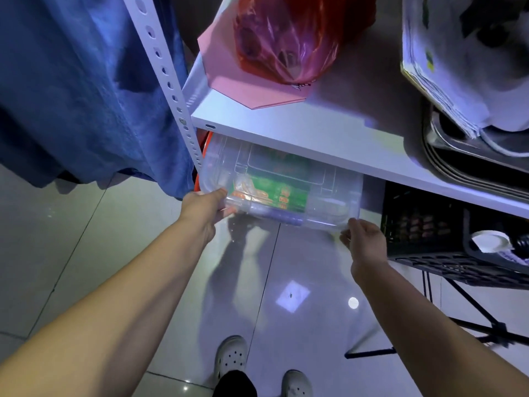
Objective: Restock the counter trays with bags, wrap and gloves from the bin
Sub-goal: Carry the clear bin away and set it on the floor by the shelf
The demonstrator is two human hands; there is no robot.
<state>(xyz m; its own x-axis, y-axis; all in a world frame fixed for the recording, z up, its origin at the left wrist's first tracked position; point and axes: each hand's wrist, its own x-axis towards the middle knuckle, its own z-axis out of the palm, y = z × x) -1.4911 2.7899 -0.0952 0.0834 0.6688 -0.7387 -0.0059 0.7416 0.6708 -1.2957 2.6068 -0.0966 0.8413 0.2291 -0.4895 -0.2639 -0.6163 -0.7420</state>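
Head view: the clear plastic bin [282, 190] sits at frame centre, half under the white shelf [286, 138], long axis running left to right, the left hand [204, 209] curled round its near left corner and the right hand [363, 242] pinching its near right corner

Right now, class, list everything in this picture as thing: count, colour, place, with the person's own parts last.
clear bin: one, transparent, below the shelf
green boxes: several, green, inside the clear bin
shelf: one, white, above the bin
pink card: one, pink, on the shelf
red bag: one, red, on the pink card
paper stack: one, white, shelf's right
black crate: one, black, right of bin
blue cloth: one, blue, hanging left
shoes: two, white, bottom centre
left hand: one, grips bin's left corner
right hand: one, grips bin's right corner
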